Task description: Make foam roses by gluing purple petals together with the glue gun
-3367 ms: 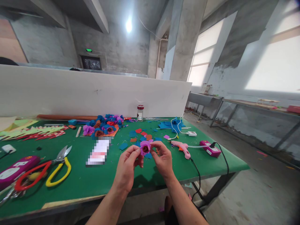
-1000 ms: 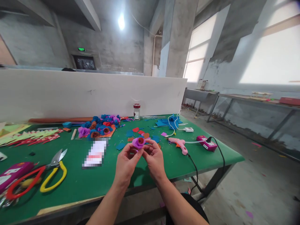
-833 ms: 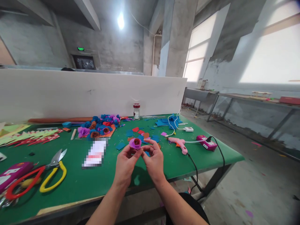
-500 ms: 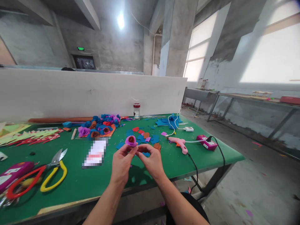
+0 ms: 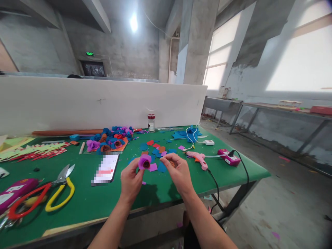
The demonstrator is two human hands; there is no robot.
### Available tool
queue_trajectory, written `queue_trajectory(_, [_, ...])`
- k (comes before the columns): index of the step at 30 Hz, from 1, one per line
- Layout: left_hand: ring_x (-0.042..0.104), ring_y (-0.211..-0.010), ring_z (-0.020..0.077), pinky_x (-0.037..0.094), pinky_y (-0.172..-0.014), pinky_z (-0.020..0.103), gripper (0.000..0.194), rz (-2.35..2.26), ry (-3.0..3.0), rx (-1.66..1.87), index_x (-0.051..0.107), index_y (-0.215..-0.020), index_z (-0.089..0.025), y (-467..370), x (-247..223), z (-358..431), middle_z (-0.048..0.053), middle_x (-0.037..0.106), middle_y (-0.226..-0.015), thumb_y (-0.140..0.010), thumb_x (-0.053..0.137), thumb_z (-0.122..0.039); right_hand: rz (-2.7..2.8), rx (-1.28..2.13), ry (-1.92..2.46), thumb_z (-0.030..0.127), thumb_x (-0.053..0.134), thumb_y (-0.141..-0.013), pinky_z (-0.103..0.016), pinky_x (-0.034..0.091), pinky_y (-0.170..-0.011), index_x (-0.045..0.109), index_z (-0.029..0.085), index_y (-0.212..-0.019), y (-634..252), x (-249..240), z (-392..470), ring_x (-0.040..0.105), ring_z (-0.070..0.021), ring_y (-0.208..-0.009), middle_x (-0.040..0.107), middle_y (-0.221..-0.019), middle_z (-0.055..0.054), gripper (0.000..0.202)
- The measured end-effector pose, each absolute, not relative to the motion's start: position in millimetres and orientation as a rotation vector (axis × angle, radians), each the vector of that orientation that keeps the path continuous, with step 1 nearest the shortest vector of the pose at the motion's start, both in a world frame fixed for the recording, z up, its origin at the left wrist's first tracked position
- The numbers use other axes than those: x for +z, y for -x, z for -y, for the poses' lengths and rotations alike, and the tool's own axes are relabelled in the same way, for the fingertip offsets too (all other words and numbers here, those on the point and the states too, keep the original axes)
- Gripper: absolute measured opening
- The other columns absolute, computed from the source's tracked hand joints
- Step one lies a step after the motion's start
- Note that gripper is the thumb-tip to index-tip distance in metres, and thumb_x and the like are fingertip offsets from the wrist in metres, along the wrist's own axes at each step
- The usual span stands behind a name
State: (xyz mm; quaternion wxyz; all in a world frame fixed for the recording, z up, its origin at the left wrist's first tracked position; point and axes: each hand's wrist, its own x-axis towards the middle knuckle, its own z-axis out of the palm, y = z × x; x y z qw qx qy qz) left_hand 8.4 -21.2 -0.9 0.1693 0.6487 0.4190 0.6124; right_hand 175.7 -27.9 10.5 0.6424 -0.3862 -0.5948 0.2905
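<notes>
My left hand (image 5: 131, 180) pinches a paper flower (image 5: 144, 162) from below, purple outside with a brown centre, its face turned toward me. To the right, apart from the flower, my right hand (image 5: 178, 173) has its thumb and forefinger pressed together; whatever is between the tips, if anything, is too small to make out. Purple paper pieces (image 5: 153, 167) and blue paper pieces (image 5: 162, 168) lie on the green table (image 5: 103, 204) around and behind my hands. A pink glue gun (image 5: 198, 159) rests on its side right of my right hand.
Finished paper flowers (image 5: 105, 148) are heaped at the back left, near a phone (image 5: 106, 169). Yellow-and-red-handled scissors (image 5: 61, 186) lie on the left. A red-lidded jar (image 5: 151, 122) stands by the white board (image 5: 103, 103). A purple power box (image 5: 228, 158) with a black cable sits right.
My hands have parted: the right has moved right, off the flower. The flower, still in my left hand, has tipped forward so that its centre faces me.
</notes>
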Motion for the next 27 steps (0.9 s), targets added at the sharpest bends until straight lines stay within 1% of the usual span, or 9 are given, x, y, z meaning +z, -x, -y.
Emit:
queue_trajectory(3, [0.066, -0.089, 0.0212, 0.05, -0.081, 0.032, 0.016, -1.204, -1.958, 1.764, 0.073, -0.091, -0.023, -6, -2, 19, 0.005, 0.074, -0.095, -0.082, 0.06, -0.026, 1.377, 0.656, 0.855, 0.036, 0.062, -0.086, -0.031, 0.048, -0.081, 0.072, 0.021, -0.081, -175, 20, 39, 0.064, -0.0199, -0.085, 0.071, -0.084, -0.004, 0.019])
queue_trajectory(8, [0.066, -0.088, 0.0195, 0.05, -0.081, 0.031, 0.016, -1.178, -2.138, 1.815, 0.071, -0.093, -0.022, -4, -4, 17, 0.005, 0.073, -0.093, -0.084, 0.057, -0.022, 1.371, 0.677, 0.852, 0.033, 0.066, -0.082, -0.029, 0.048, -0.08, 0.071, 0.02, -0.081, -165, 27, 51, 0.065, -0.0189, -0.082, 0.072, -0.082, -0.003, 0.014])
queue_trajectory(13, [0.065, -0.089, 0.0188, 0.05, -0.081, 0.031, 0.017, -1.087, -2.265, 1.804, 0.07, -0.096, -0.021, -6, -4, 18, 0.006, 0.072, -0.093, -0.086, 0.056, -0.019, 1.366, 0.65, 0.895, 0.034, 0.067, -0.081, -0.029, 0.048, -0.079, 0.072, 0.02, -0.077, -164, 27, 50, 0.065, -0.0187, -0.078, 0.073, -0.079, -0.002, 0.015])
queue_trajectory(19, [0.064, -0.091, 0.0198, 0.051, -0.084, 0.033, 0.019, -1.107, -2.288, 1.759, 0.07, -0.095, -0.021, -9, -2, 20, 0.007, 0.072, -0.095, -0.088, 0.053, -0.021, 1.386, 0.647, 0.945, 0.034, 0.067, -0.078, -0.028, 0.048, -0.073, 0.068, 0.019, -0.068, -166, 26, 48, 0.064, -0.017, -0.071, 0.07, -0.071, -0.001, 0.018])
queue_trajectory(23, [0.064, -0.091, 0.0193, 0.051, -0.084, 0.033, 0.018, -1.086, -2.294, 1.77, 0.07, -0.095, -0.021, -9, -2, 19, 0.007, 0.072, -0.095, -0.087, 0.054, -0.021, 1.408, 0.659, 0.949, 0.033, 0.068, -0.076, -0.027, 0.048, -0.07, 0.069, 0.019, -0.066, -166, 25, 47, 0.063, -0.0169, -0.069, 0.07, -0.068, -0.001, 0.017])
queue_trajectory(27, [0.065, -0.09, 0.0196, 0.052, -0.082, 0.033, 0.019, -1.124, -2.275, 1.754, 0.071, -0.093, -0.022, -8, -2, 19, 0.007, 0.073, -0.093, -0.087, 0.053, -0.023, 1.407, 0.659, 0.956, 0.031, 0.067, -0.077, -0.027, 0.048, -0.07, 0.07, 0.019, -0.066, -167, 25, 47, 0.063, -0.0171, -0.068, 0.07, -0.068, -0.001, 0.017])
